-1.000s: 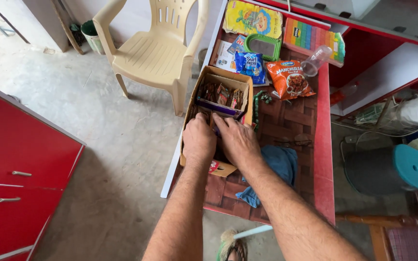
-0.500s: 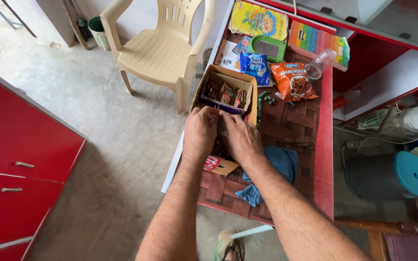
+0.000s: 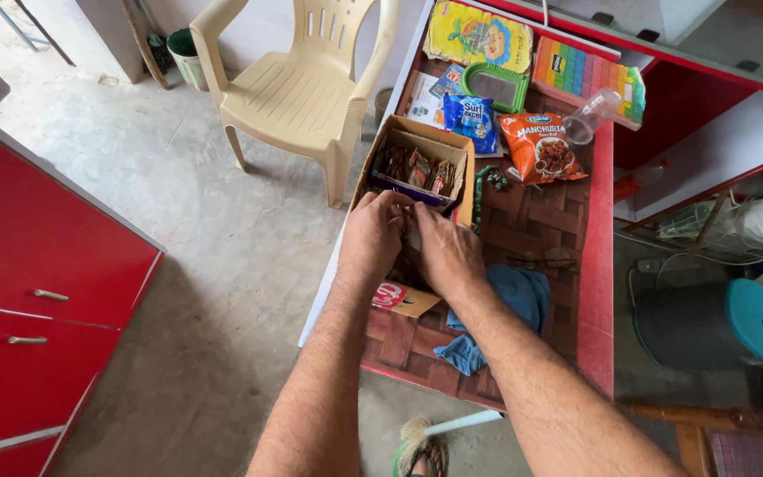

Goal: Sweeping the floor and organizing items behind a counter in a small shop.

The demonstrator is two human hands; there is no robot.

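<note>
An open brown cardboard box [image 3: 427, 133] stands at the left edge of a wood-patterned table [image 3: 540, 221]. Its far half holds several small dark sachets [image 3: 417, 168]. My left hand [image 3: 371, 240] and my right hand [image 3: 449, 254] reach side by side into the near half. Their fingers curl downward and the fingertips meet over the contents. What lies under the fingers is hidden. A red-and-white box flap [image 3: 399, 299] sticks out below my left wrist.
A blue cloth [image 3: 512, 296] lies right of my right wrist. Beyond the box are a blue packet [image 3: 468, 119], an orange snack packet [image 3: 542, 150], a green-framed item [image 3: 496, 86] and a clear cup [image 3: 589, 115]. A cream plastic chair [image 3: 298, 88] and a red cabinet [image 3: 28, 265] stand to the left.
Both hands stay in the near half of the box, and their fingertips have drawn slightly closer together. The view has shifted a little.
</note>
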